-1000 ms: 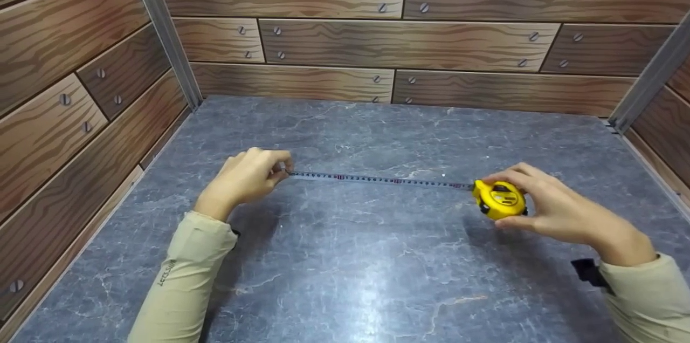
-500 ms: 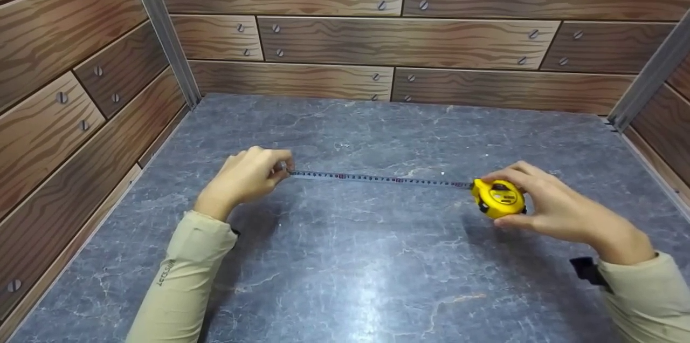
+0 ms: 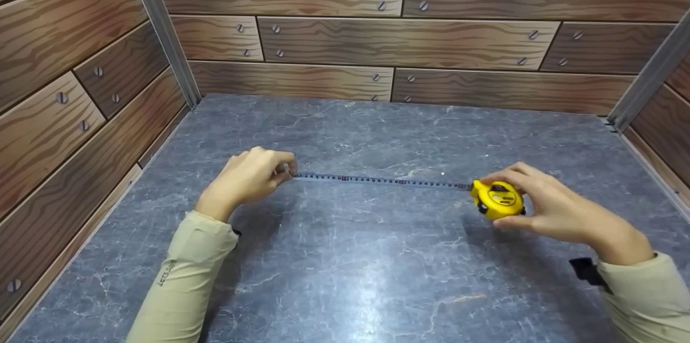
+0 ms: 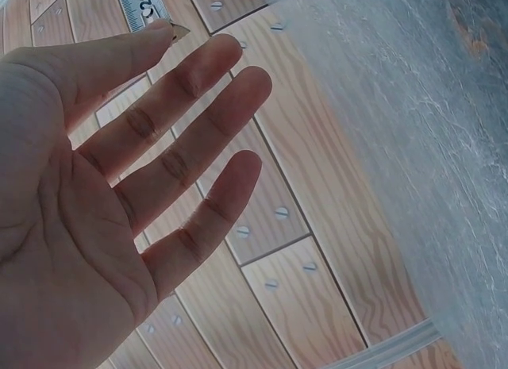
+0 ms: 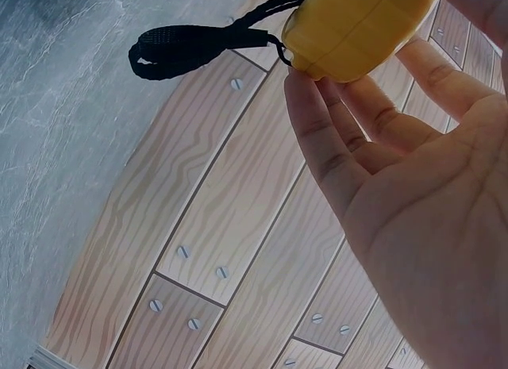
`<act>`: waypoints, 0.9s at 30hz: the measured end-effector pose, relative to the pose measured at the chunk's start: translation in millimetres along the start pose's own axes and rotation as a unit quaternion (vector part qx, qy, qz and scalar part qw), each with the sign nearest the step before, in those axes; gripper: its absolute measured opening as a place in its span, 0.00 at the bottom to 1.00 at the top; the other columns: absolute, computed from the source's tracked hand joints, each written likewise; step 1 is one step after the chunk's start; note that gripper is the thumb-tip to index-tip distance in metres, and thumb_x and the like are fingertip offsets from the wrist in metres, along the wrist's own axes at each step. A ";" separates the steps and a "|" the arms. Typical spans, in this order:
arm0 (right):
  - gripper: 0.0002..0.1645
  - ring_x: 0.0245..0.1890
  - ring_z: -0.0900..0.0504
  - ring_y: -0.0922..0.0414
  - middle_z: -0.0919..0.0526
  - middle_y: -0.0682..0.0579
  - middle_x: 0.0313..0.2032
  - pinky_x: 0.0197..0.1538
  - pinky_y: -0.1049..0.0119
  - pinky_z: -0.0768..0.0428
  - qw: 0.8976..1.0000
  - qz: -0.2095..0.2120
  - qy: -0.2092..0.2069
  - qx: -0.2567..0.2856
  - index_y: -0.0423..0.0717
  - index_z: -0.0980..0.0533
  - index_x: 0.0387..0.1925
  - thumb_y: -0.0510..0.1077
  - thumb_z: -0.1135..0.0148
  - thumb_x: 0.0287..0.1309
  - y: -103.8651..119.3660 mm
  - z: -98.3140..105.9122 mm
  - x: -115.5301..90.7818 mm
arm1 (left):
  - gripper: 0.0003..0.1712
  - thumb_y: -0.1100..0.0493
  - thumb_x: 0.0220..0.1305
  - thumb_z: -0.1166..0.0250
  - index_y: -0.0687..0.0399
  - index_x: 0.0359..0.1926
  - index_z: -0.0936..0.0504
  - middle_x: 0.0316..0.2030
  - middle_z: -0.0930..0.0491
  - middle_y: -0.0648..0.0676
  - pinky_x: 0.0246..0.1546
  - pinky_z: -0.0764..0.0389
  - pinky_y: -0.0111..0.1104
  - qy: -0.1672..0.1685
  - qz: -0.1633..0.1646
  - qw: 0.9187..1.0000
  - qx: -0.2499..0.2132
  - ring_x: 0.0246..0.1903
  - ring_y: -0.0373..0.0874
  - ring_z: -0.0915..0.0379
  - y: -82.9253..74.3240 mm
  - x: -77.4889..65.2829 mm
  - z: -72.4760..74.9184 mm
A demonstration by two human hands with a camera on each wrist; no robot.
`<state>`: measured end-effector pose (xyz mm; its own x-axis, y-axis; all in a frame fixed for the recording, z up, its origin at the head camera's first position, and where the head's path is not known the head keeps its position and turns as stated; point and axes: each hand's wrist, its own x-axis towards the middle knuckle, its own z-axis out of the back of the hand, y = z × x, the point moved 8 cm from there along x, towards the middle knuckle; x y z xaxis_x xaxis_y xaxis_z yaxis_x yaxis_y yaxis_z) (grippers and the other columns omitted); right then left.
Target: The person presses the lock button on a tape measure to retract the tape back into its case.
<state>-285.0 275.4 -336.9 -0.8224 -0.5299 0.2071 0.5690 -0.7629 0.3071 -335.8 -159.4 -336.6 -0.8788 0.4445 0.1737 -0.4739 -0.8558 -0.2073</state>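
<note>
A yellow tape measure point(image 3: 501, 200) with black parts is gripped in my right hand point(image 3: 560, 211), thumb on its near side and fingers on its far side. Its blade point(image 3: 377, 180), marked with black and red numbers, stretches left across the head view. My left hand point(image 3: 250, 178) pinches the blade's free end between thumb and forefinger. In the left wrist view the metal end hook point(image 4: 181, 33) pokes out by the thumb tip, while the other fingers are spread loosely. A black wrist strap point(image 5: 186, 51) hangs from the yellow case in the right wrist view.
Below both hands lies a grey-blue marbled tabletop point(image 3: 334, 256). Wood-print panels point(image 3: 334, 43) wall in the back and sides, with metal corner posts point(image 3: 161, 30) at left and right.
Both hands keep their holds on the tape measure. The left hand has shifted very slightly right and the case very slightly left, so the visible blade is a touch shorter.
</note>
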 end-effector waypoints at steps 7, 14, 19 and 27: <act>0.41 0.58 0.17 0.50 0.18 0.52 0.57 0.60 0.40 0.18 1.000 -0.004 0.005 -0.005 0.54 0.21 0.67 0.46 0.14 0.51 -0.3 -1.4 0.0 | 0.04 0.57 0.73 0.32 0.40 0.43 0.12 0.39 0.09 0.49 0.39 0.14 0.55 0.004 0.001 1.000 -0.003 0.38 0.48 0.13 -1.5 1.1 -1.0; 0.40 0.57 0.17 0.50 0.18 0.53 0.57 0.60 0.40 0.18 1.000 -0.004 0.006 -0.003 0.54 0.22 0.67 0.47 0.14 0.52 0.4 -2.2 0.3 | 0.04 0.58 0.73 0.31 0.41 0.43 0.13 0.39 0.09 0.48 0.38 0.14 0.55 0.003 -0.003 1.000 -0.009 0.38 0.48 0.13 -3.1 1.1 -1.4; 0.40 0.57 0.17 0.51 0.18 0.54 0.57 0.59 0.40 0.19 1.000 0.002 0.001 -0.004 0.55 0.21 0.66 0.49 0.14 0.51 1.2 -2.4 0.4 | 0.06 0.60 0.72 0.32 0.40 0.43 0.13 0.37 0.09 0.47 0.36 0.15 0.52 0.002 -0.007 1.000 -0.011 0.35 0.46 0.15 -4.8 0.9 -1.2; 0.40 0.59 0.18 0.45 0.18 0.50 0.58 0.60 0.34 0.20 1.000 -0.007 0.011 0.005 0.54 0.22 0.66 0.50 0.15 0.53 0.8 -3.7 0.8 | 0.05 0.59 0.72 0.31 0.41 0.43 0.12 0.37 0.09 0.48 0.36 0.15 0.51 0.002 -0.011 1.000 -0.011 0.36 0.46 0.14 -7.5 0.6 -1.2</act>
<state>-285.2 273.0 -339.9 -0.8299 -0.5273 0.1823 0.5572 -0.7663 0.3198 -332.8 -152.5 -336.1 -0.8679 0.4648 0.1751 -0.4949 -0.8394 -0.2246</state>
